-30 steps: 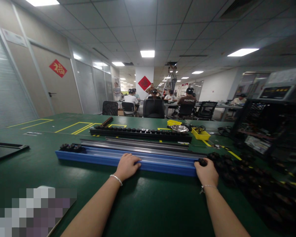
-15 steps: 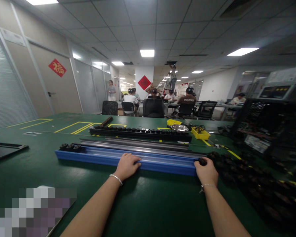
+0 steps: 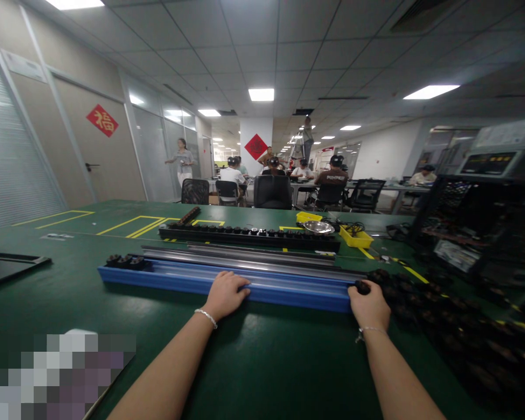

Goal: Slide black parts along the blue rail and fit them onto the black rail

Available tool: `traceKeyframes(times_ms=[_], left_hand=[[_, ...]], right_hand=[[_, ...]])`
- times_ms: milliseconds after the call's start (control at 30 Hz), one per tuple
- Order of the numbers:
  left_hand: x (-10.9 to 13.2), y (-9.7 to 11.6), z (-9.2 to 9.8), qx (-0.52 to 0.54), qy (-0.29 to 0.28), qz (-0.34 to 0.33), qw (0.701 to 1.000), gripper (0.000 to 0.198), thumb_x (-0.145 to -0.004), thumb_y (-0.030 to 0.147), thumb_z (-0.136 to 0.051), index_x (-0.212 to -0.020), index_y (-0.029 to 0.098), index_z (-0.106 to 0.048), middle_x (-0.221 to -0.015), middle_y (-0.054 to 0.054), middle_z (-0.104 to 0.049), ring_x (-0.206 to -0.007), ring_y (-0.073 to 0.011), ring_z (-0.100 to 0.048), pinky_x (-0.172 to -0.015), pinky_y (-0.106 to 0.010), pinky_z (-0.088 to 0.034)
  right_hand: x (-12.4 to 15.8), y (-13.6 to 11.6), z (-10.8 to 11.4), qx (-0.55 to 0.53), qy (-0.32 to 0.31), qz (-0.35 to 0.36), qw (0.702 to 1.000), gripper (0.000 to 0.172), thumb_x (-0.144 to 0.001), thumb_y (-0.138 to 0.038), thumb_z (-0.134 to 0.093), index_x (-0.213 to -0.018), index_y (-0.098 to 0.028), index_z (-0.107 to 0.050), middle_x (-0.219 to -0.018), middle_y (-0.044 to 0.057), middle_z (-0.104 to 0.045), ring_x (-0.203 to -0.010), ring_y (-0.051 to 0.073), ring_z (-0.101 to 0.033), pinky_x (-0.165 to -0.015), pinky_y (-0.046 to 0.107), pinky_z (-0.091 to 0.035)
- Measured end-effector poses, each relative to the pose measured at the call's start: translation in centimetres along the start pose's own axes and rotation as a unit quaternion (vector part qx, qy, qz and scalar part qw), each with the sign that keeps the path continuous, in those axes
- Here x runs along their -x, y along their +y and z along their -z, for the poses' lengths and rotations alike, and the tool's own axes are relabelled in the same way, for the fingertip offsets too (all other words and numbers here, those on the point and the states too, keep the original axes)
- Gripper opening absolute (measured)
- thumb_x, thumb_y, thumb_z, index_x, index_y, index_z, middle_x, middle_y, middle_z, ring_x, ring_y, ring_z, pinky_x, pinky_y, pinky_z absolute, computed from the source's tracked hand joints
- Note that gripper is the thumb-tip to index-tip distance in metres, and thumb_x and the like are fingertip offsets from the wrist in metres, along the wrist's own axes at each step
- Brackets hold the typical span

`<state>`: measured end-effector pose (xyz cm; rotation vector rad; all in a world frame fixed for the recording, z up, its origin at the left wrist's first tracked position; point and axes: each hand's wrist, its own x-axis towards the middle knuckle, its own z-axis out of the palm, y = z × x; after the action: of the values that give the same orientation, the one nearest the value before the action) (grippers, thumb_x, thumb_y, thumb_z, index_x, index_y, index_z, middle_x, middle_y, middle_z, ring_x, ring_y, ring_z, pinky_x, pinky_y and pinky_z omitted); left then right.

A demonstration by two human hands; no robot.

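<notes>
A long blue channel (image 3: 175,284) lies across the green table in front of me, with a shiny strip along its inside. Several black round parts (image 3: 125,262) sit in its left end. My left hand (image 3: 226,296) grips the near wall of the channel around its middle, the fingertips reaching over the edge. At the right end, my right hand (image 3: 371,307) is closed around a small black part (image 3: 362,286). Its fingers partly cover this part and the channel's end, so I cannot tell how the part sits there.
Metal strips (image 3: 254,258) lie just behind the channel. Beyond them is a black rail (image 3: 249,234) filled with small parts. A heap of dark parts (image 3: 459,326) covers the right side. Yellow trays (image 3: 356,237) and an open computer case (image 3: 459,227) stand further back.
My right hand has shifted slightly to the right with the black part. My left hand keeps its place. In the background, a standing person has moved left.
</notes>
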<state>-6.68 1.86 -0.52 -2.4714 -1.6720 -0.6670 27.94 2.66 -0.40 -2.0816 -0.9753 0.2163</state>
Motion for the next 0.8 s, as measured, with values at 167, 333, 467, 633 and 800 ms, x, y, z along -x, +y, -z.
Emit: traceKeyframes(times_ms=[167, 333, 467, 633, 800], left_hand=[[0.00, 0.10, 0.12, -0.001, -0.001, 0.000, 1.000, 0.022, -0.082, 0.035, -0.054, -0.097, 0.027, -0.067, -0.097, 0.000, -0.070, -0.090, -0.0216, -0.056, -0.084, -0.039, -0.035], [0.06, 0.01, 0.05, 0.001, 0.000, -0.003, 1.000, 0.021, -0.082, 0.034, -0.054, -0.097, 0.027, -0.067, -0.097, 0.000, -0.070, -0.089, -0.0213, -0.057, -0.084, -0.039, -0.035], [0.08, -0.03, 0.02, 0.001, 0.001, -0.001, 1.000, 0.021, -0.082, 0.035, -0.054, -0.097, 0.027, -0.067, -0.097, 0.001, -0.070, -0.089, -0.0207, -0.056, -0.085, -0.038, -0.034], [0.08, 0.00, 0.06, 0.001, -0.002, 0.005, 1.000, 0.021, -0.082, 0.035, -0.054, -0.097, 0.028, -0.067, -0.098, 0.000, -0.070, -0.091, -0.0202, -0.056, -0.086, -0.038, -0.034], [0.05, 0.01, 0.06, 0.002, -0.001, 0.004, 1.000, 0.021, -0.082, 0.035, -0.054, -0.097, 0.028, -0.067, -0.099, 0.001, -0.070, -0.093, -0.0205, -0.056, -0.088, -0.038, -0.033]], right_hand=[[-0.02, -0.12, 0.13, 0.007, -0.005, -0.003, 1.000, 0.047, -0.070, -0.042, -0.049, -0.112, -0.023, -0.056, -0.097, 0.011, -0.064, -0.088, 0.028, -0.059, -0.075, 0.036, -0.045], [-0.06, -0.22, 0.24, 0.008, -0.011, -0.009, 1.000, 0.047, -0.070, -0.042, -0.049, -0.113, -0.023, -0.056, -0.098, 0.011, -0.064, -0.091, 0.028, -0.059, -0.077, 0.036, -0.045], [-0.02, -0.28, 0.27, 0.009, -0.012, -0.016, 1.000, 0.047, -0.070, -0.042, -0.049, -0.113, -0.023, -0.056, -0.101, 0.011, -0.064, -0.094, 0.029, -0.058, -0.078, 0.036, -0.045], [-0.09, -0.22, 0.32, 0.002, -0.009, -0.019, 1.000, 0.047, -0.070, -0.041, -0.051, -0.113, -0.023, -0.056, -0.100, 0.012, -0.065, -0.093, 0.029, -0.059, -0.079, 0.037, -0.046], [-0.55, 0.19, 0.33, -0.001, 0.010, -0.012, 1.000, 0.047, -0.070, -0.040, -0.050, -0.112, -0.019, -0.057, -0.097, 0.013, -0.065, -0.088, 0.028, -0.060, -0.079, 0.037, -0.046]])
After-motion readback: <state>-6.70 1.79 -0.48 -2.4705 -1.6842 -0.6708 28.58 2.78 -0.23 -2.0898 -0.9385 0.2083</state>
